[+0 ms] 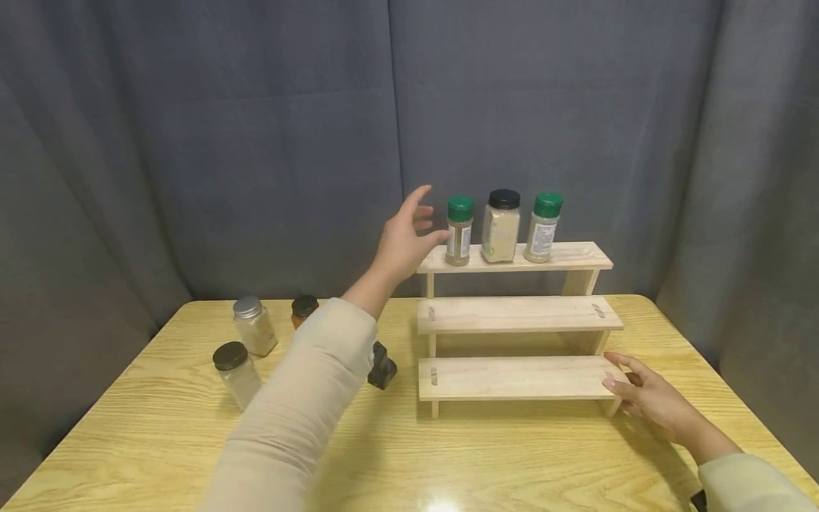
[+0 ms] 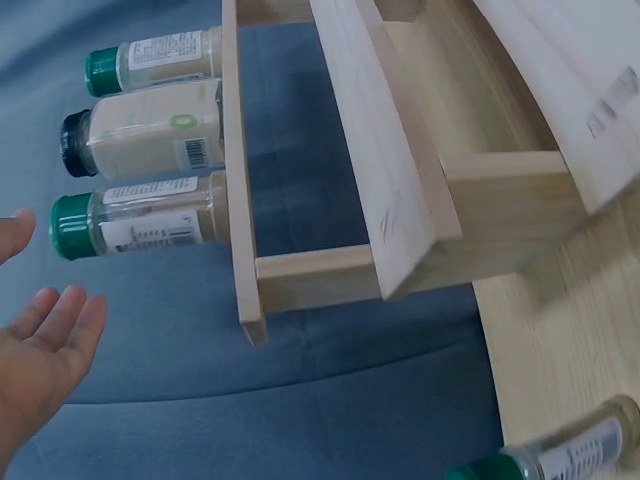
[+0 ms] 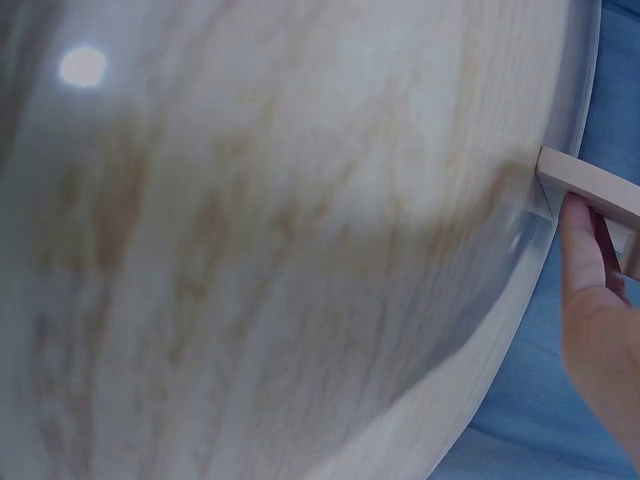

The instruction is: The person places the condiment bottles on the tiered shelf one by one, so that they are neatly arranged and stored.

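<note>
The left hand (image 1: 404, 242) is raised beside the left end of the wooden rack (image 1: 512, 314), its fingers spread and its thumb held well away from them. Level with this gap stands the nearest green-capped jar (image 1: 458, 243), upright at the left end of the top shelf (image 1: 579, 250). From the head the thumb seems to overlap the jar's edge, but the left wrist view shows the fingertips apart from it, just beside the cap.

Past that jar, farther from the left hand, stand a square jar with a black lid (image 1: 502, 235) and then another green-capped jar (image 1: 541, 238), all three in a row with small gaps between them.

The right hand (image 1: 654, 404) pinches the right end of the lowest shelf (image 1: 515, 379), thumb on the near side and fingers round the end. It is well apart from the jars, below and to the right of them.

On the table (image 1: 448, 462), left of the left sleeve (image 1: 291, 412), are a silver-lidded jar (image 1: 256, 331), a dark-lidded jar (image 1: 243, 380) and a reddish jar (image 1: 298, 320) partly hidden by the arm. The left wrist view also catches one more jar with a green cap (image 2: 575, 452), cut off by the frame.
</note>
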The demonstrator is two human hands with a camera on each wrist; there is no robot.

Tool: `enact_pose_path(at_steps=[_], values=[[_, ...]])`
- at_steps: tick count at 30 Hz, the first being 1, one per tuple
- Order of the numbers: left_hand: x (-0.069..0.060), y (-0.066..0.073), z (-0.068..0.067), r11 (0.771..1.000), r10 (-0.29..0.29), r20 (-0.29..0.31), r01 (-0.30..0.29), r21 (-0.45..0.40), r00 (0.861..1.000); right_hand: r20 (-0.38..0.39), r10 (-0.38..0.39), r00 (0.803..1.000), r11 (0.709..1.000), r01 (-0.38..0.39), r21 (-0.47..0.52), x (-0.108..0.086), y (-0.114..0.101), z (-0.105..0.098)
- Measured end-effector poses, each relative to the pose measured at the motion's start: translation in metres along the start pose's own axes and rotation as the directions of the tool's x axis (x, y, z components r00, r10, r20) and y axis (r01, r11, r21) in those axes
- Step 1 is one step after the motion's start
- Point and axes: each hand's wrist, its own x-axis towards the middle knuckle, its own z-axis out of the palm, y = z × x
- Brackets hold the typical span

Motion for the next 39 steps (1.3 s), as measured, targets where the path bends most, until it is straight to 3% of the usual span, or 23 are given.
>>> enact_pose_path(at_steps=[11, 25, 39], values=[[-0.028, -0.011, -0.031, 0.997, 0.065, 0.004, -0.065, 0.038, 0.998, 0.004, 0.01, 1.0, 1.0, -0.01, 0.006, 0.002, 0.002, -0.001], [-0.073, -0.044, -0.064, 0.997, -0.015, 0.023, 0.013, 0.077, 1.0, -0.004, 0.017, 1.0, 1.0, -0.017, 0.012, 0.001, 0.003, 0.0], [-0.109, -0.074, -0.083, 0.999, -0.037, 0.007, 0.037, 0.029, 0.999, 0.01, 0.011, 1.0, 0.999, -0.012, 0.042, 0.001, 0.002, -0.001]])
